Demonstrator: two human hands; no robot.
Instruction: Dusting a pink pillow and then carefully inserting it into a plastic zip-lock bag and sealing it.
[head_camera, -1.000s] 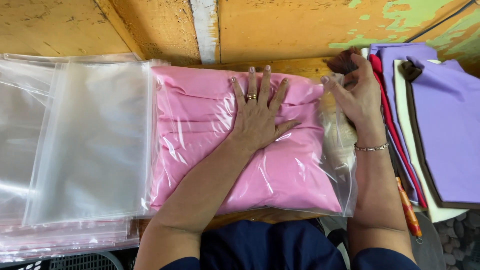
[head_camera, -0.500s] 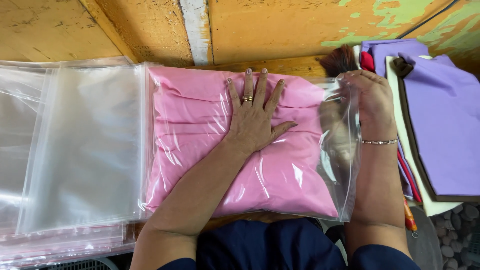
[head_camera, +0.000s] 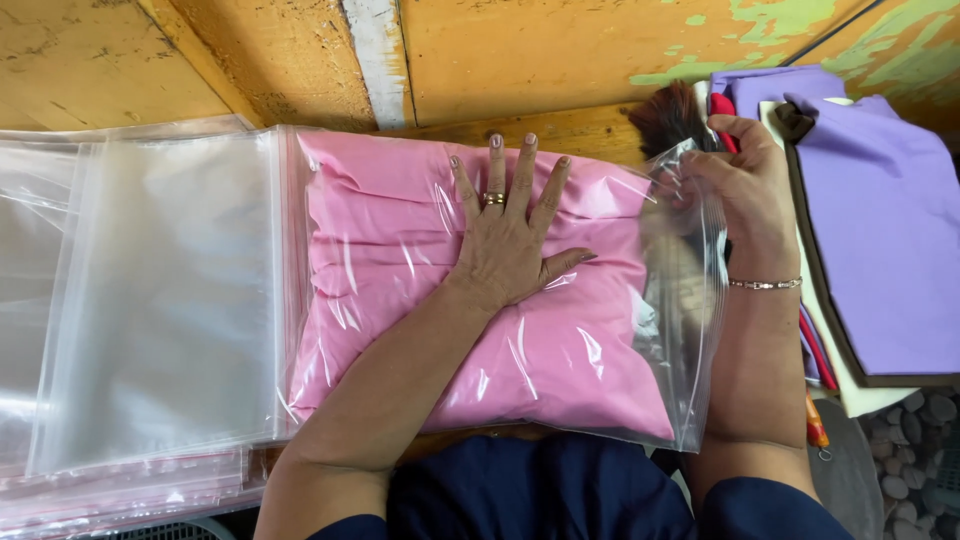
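A folded pink garment lies inside a clear plastic zip bag on a worn yellow wooden table. My left hand, with a ring on one finger, presses flat on top of the bagged garment, fingers spread. My right hand, wearing a thin bracelet at the wrist, pinches the far corner of the bag's open right edge and lifts it slightly.
A stack of empty clear zip bags lies to the left, touching the pink bag. Folded garments in purple, cream, red and brown are piled at the right. Pebbles show at the lower right.
My right hand has slid to the far corner of the bag's open edge and raised the plastic there. The left hand stays pressed on the garment.
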